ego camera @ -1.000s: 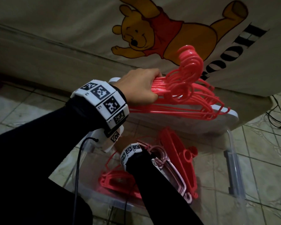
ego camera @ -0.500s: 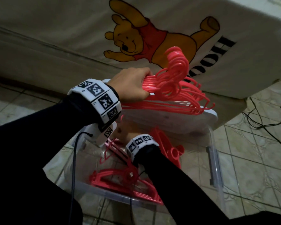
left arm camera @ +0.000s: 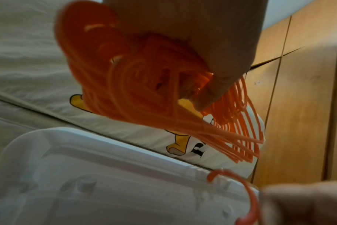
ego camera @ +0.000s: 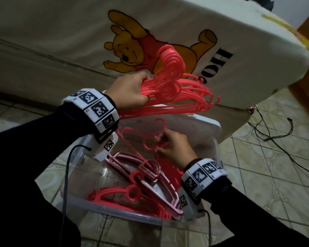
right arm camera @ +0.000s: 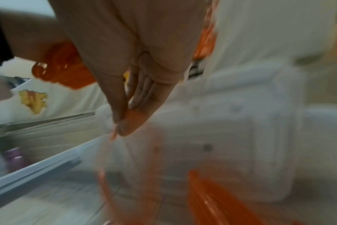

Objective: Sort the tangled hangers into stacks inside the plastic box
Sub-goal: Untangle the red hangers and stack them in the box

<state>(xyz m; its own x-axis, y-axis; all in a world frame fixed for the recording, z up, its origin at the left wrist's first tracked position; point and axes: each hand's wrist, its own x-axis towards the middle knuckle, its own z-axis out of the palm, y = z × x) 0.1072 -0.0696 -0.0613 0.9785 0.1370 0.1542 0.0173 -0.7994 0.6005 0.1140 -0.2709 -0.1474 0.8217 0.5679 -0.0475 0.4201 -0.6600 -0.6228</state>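
Note:
My left hand (ego camera: pixel 132 90) grips a thick bunch of thin coral-pink hangers (ego camera: pixel 175 90) in the air above the clear plastic box (ego camera: pixel 114 213); the same bunch (left arm camera: pixel 140 85) fills the left wrist view. Just below, my right hand (ego camera: pixel 169 148) pinches one thin coral hanger (ego camera: pixel 141 138) lifted over the box, its hook (left arm camera: pixel 227 176) showing low in the left wrist view. The right wrist view is blurred, with my right fingers (right arm camera: pixel 125 109) pressed together on a coral strand. Inside the box lie pale pink hangers (ego camera: pixel 150 177) and thicker coral hangers (ego camera: pixel 125 191).
The box's white lid (ego camera: pixel 194 125) leans behind it against a mattress (ego camera: pixel 78 32) with a cartoon bear print. The floor is tiled, with black cables (ego camera: pixel 275 132) trailing at the right. A wooden wardrobe (left arm camera: pixel 298 91) stands beyond.
My right hand has come up out of the box with a single thin hanger, toward the bunch in my left hand. The camera view has swung left, and the left hand keeps its grip.

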